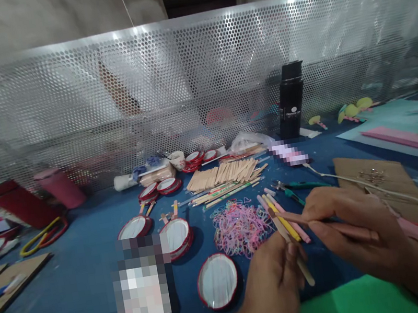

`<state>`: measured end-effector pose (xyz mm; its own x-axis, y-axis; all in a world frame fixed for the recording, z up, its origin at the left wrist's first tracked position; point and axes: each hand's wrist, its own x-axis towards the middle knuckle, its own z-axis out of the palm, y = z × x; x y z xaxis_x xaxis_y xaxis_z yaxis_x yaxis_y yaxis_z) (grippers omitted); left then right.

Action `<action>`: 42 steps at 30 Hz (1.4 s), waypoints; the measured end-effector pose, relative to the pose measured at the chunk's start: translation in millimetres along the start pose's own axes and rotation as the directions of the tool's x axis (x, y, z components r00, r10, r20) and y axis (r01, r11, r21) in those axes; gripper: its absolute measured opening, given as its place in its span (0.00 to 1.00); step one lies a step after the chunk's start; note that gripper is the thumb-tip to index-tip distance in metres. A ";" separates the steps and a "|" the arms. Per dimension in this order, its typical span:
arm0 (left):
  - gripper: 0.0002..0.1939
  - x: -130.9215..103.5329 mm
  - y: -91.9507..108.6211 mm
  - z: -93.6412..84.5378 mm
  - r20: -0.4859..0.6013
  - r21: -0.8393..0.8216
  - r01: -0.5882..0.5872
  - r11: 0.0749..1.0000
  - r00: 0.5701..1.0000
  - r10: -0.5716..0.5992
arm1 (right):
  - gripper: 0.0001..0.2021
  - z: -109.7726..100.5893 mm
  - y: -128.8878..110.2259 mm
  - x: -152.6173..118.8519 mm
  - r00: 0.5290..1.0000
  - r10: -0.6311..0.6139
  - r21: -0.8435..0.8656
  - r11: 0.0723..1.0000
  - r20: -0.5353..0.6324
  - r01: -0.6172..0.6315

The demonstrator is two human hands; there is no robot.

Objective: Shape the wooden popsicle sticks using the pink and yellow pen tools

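My left hand (pixel 274 278), low in the centre, is closed on a flat wooden stick (pixel 305 270) that slants up to the left. My right hand (pixel 358 231), with a gold bracelet at the wrist, is closed around a brownish-pink pen-like tool (pixel 296 217). The tool's tip meets the upper end of the stick. Just behind lie yellow and pink markers (pixel 288 224). Left of them is a heap of pastel rubber bands (pixel 240 228). A round red-rimmed disc (pixel 217 281) lies beside my left hand.
Wooden sticks (pixel 223 174) are piled mid-table. Green-handled pliers (pixel 297 187) and a white cable (pixel 356 183) lie near my right hand, a black bottle (pixel 292 101) behind. Red-rimmed discs (pixel 176 238) sit left. Green sheet (pixel 355 302) lies in front; a perforated metal screen (pixel 166 89) spans the back.
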<state>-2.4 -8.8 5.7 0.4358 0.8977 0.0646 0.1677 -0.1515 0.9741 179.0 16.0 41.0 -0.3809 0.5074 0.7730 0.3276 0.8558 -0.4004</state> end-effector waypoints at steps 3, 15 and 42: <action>0.20 -0.8 0.3 0.2 0.001 0.003 0.007 1.000 1.000 -0.008 | 0.07 0.2 1.7 -2.7 0.999 -0.008 -0.046 0.999 -0.046 0.006; 0.20 0.4 0.0 0.0 -0.003 0.022 0.000 1.000 1.000 0.000 | 0.07 -0.8 0.4 -2.5 1.000 0.007 -0.014 1.000 -0.029 -0.008; 0.21 -0.3 0.7 0.9 -0.014 0.049 0.003 0.999 1.000 -0.003 | 0.07 -0.7 2.5 -3.3 0.999 0.001 -0.040 0.999 -0.053 -0.003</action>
<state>-1.5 -9.6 6.2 0.4230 0.9038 0.0649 0.2122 -0.1684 0.9626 181.7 16.4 37.8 -0.3345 0.5019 0.7976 0.3627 0.8497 -0.3826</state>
